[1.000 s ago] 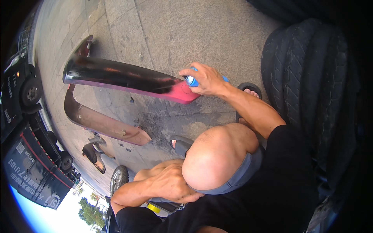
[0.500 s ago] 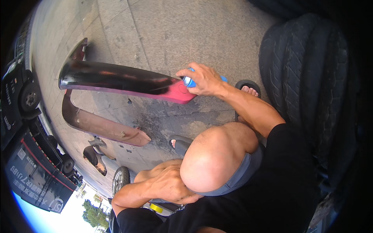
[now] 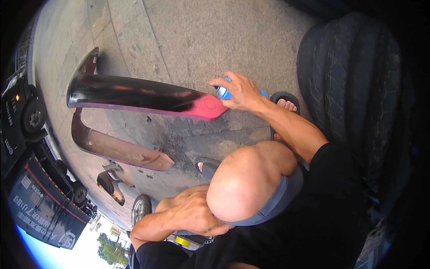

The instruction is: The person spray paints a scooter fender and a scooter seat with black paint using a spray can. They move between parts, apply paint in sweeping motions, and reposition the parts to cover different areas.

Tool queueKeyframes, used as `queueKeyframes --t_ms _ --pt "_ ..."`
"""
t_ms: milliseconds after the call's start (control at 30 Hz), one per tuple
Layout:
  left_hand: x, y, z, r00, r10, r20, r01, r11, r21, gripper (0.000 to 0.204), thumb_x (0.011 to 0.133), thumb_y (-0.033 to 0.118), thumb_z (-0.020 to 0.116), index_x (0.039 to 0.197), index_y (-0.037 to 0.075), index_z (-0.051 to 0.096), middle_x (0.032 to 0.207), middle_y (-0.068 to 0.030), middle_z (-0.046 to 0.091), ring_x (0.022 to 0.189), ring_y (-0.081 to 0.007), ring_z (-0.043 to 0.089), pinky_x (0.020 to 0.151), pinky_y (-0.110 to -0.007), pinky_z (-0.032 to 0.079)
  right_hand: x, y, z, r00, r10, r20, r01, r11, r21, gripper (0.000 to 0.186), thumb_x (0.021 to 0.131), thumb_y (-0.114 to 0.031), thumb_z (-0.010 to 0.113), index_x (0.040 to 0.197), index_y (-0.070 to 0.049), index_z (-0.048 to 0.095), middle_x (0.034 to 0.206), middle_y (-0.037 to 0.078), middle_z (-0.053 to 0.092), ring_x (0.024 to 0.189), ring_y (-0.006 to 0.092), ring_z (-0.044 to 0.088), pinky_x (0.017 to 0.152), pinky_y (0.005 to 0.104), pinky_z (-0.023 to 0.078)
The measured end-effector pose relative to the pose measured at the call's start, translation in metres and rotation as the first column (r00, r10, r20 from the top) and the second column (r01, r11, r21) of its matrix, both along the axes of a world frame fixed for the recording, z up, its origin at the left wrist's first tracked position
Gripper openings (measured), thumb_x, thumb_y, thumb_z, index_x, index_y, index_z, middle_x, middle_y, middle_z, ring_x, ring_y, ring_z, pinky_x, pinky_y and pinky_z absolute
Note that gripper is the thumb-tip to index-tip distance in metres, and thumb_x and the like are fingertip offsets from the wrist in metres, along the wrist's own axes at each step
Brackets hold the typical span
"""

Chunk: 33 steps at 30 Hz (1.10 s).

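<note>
My right hand (image 3: 242, 92) is closed around a blue spray can (image 3: 224, 92), with the index finger on its top. The can points left, just off the pink end of a long curved panel (image 3: 143, 92). Most of that panel is glossy black; its right tip and lower edge show pink. Below it, on the ground, lies a second, dull brownish-pink curved panel (image 3: 123, 148). Against my bent knee (image 3: 242, 188) rests my left hand (image 3: 199, 213), its knuckles bent and its fingertips hidden behind the leg.
Stacked black tyres (image 3: 349, 76) stand close on the right. Left, on the paved ground (image 3: 201, 36), are a dark truck (image 3: 49, 197) and a small dark broken piece (image 3: 110, 186). A wheel (image 3: 141, 208) shows near my left elbow. My sandalled foot (image 3: 286, 104) is below the can.
My right hand has shifted a little to the right with the spray can, away from the panel's pink tip. My left hand stays at the knee.
</note>
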<state>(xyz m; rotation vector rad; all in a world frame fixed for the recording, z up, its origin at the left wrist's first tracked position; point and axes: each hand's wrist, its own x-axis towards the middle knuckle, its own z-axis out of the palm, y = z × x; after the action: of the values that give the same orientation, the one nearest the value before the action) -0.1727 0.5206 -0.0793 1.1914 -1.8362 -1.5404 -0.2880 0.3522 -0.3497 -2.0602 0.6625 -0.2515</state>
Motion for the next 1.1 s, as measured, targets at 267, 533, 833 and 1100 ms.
queueKeyframes --t_ms 267,533,833,1100 --pt "-0.002 0.001 -0.001 1.0 0.013 -0.01 -0.013 1.0 0.02 0.016 0.082 0.022 0.078 0.081 0.006 0.075 0.085 -0.0112 0.073 0.081 -0.0345 0.072 0.081 -0.048 0.059 -0.01 -0.005 0.005 0.996 -0.006 -0.089 0.005 1.0 -0.015 0.064 0.071 -0.014 0.081 0.131 -0.028 0.063 0.114 0.012 0.06 0.106 0.0374 0.066 0.086 0.0483 0.059" --pt "-0.002 0.001 0.003 1.0 0.023 -0.005 -0.023 0.998 0.053 0.018 0.082 0.023 0.079 0.081 0.006 0.074 0.086 -0.0125 0.073 0.08 -0.0355 0.071 0.079 -0.048 0.059 -0.016 0.003 0.007 1.0 0.006 -0.022 -0.006 1.0 -0.02 0.064 0.07 -0.016 0.084 0.13 -0.028 0.063 0.112 0.011 0.06 0.103 0.0366 0.067 0.084 0.048 0.059" --pt "-0.005 0.008 0.002 0.999 0.036 0.016 -0.036 0.999 -0.007 0.021 0.083 0.023 0.078 0.077 0.003 0.07 0.081 -0.0133 0.069 0.077 -0.0369 0.068 0.076 -0.048 0.056 -0.01 0.008 0.023 0.984 0.011 0.176 -0.015 1.0 0.022 0.058 0.073 -0.016 0.08 0.127 -0.03 0.064 0.109 0.01 0.06 0.1 0.0355 0.067 0.08 0.0476 0.058" --pt "0.013 0.024 -0.003 0.998 -0.065 -0.004 0.065 0.99 0.126 0.02 0.08 0.021 0.076 0.075 0.003 0.069 0.075 -0.0147 0.065 0.075 -0.0392 0.065 0.073 -0.048 0.054 -0.018 0.01 0.031 0.991 -0.027 0.132 0.029 1.0 -0.012 0.059 0.07 -0.008 0.08 0.125 -0.02 0.065 0.106 0.011 0.061 0.094 0.0355 0.067 0.077 0.0454 0.057"
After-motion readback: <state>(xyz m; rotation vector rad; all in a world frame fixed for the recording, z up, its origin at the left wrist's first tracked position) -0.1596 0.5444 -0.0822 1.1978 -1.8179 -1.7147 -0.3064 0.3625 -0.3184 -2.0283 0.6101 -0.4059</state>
